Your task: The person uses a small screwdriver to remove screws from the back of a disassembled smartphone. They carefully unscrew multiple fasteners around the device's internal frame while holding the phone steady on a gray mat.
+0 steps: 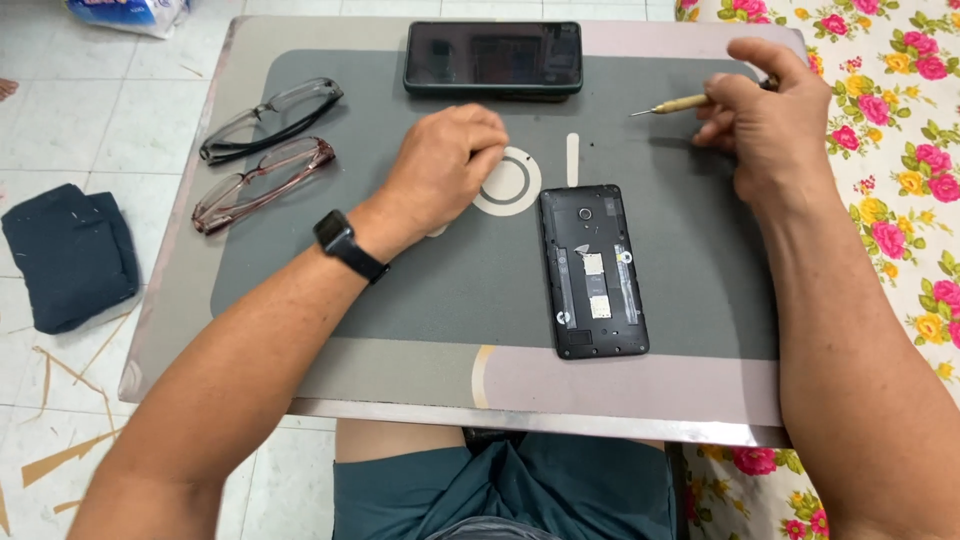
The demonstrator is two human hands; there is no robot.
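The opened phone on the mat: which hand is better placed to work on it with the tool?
Probably the right hand: it already grips the small screwdriver, tip toward the mat's middle, up and right of the opened phone. The left hand rests curled on the mat, holding no visible tool.

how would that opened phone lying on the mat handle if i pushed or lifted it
The opened phone looks stiff and flat, so it should slide rather than roll. The textured grey mat probably resists sliding. With its back cover off, the exposed inner parts seem fragile.
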